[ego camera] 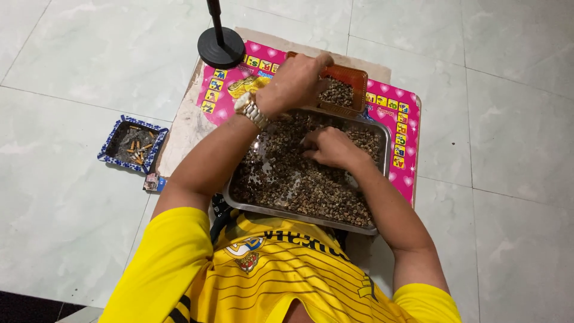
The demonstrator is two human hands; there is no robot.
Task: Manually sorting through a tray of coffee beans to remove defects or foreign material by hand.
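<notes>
Two bare hands work over a metal tray (pixel 382 179) full of small brown beans (pixel 299 185), set on a pink mat (pixel 403 128) on the tiled floor. The left hand (pixel 296 84), a wristwatch (pixel 251 110) on its wrist, hovers over an orange container (pixel 357 81) just beyond the tray, fingers curled together, though whether they hold anything cannot be told. The right hand (pixel 332 148) rests in the beans, fingers bent and narrow; an ashtray (pixel 133 144) sits well apart.

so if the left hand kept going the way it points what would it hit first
Probably the small orange tray of brown bits: the left hand reaches over its near edge, though its height above it is unclear.
</notes>
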